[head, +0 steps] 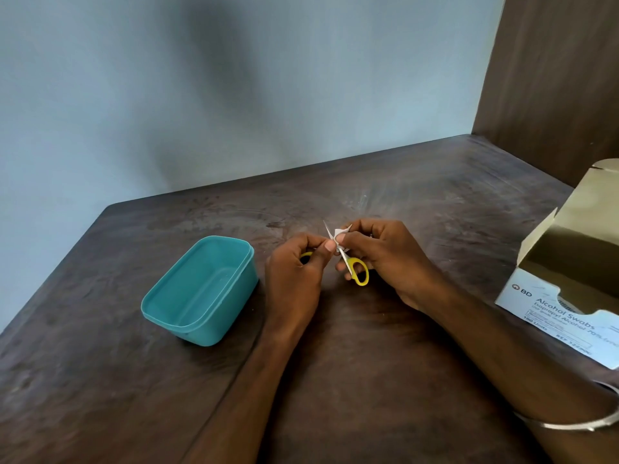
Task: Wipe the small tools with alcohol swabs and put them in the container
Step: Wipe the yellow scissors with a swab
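Wiping is underway: left hand [294,262] grips the scissors [355,269], right hand [378,249] pinches the swab [339,234] around a blade (container [201,293] holds nothing yet).

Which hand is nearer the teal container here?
Left. The left hand is just right of the teal container, apart from it. The right hand is farther right, beyond the scissors.

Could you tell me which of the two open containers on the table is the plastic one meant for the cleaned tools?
It is the teal tub left of the hands, empty and lidless; the other is the cardboard alcohol swab box at the right edge, flap raised.
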